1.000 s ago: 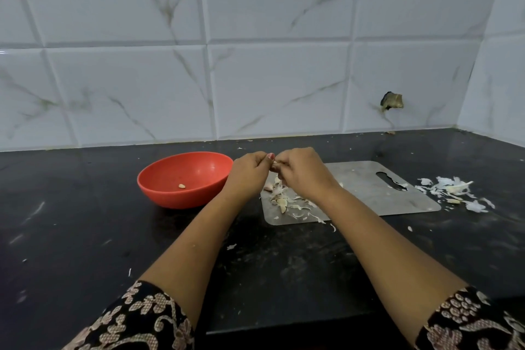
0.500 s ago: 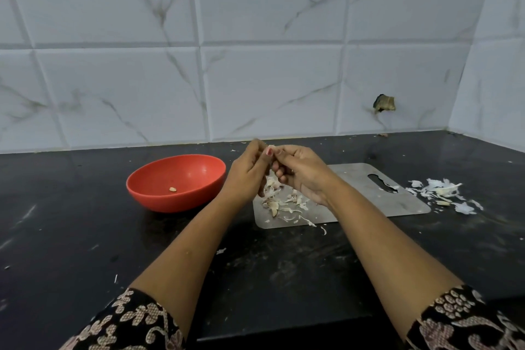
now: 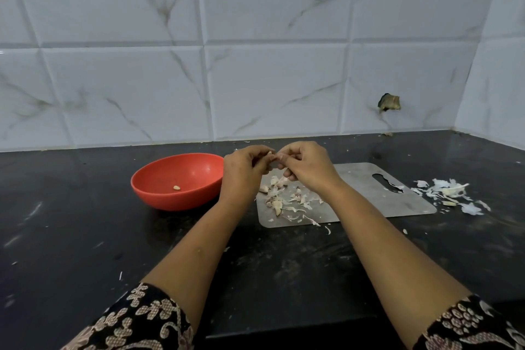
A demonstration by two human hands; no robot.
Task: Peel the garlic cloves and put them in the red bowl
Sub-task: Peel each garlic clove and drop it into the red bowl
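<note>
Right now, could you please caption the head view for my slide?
Left hand and right hand pinch a clove over the board; one peeled clove lies in the red bowl.

no readable text, labels, or numbers

I saw the round red plastic bowl (image 3: 181, 203) standing upright, with one small pale peeled garlic clove (image 3: 176, 187) lying on its floor. Just right of it, several unpeeled cloves (image 3: 277, 206) lay among torn skins (image 3: 298, 202); another clove (image 3: 270, 155) was pinched between the left hand (image 3: 244, 172) and right hand (image 3: 308, 167).
</note>
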